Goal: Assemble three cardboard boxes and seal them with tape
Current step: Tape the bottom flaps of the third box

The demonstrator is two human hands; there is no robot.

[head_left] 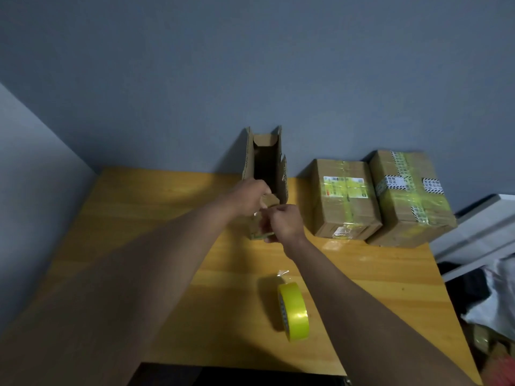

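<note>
Both hands work at the near end of the open cardboard box [264,174] standing at the back of the wooden desk [139,246]: the left hand [248,197] has its grip curled on a flap, the right hand [281,222] pinches the box's lower edge. A yellow tape roll [294,312] stands nearer, and two taped boxes [384,196] sit to the right.

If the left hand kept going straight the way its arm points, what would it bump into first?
Probably the open box: the left hand already holds its near flap, with the box's dark inside straight ahead. Beyond that stands the wall, though depth is hard to judge.
</note>
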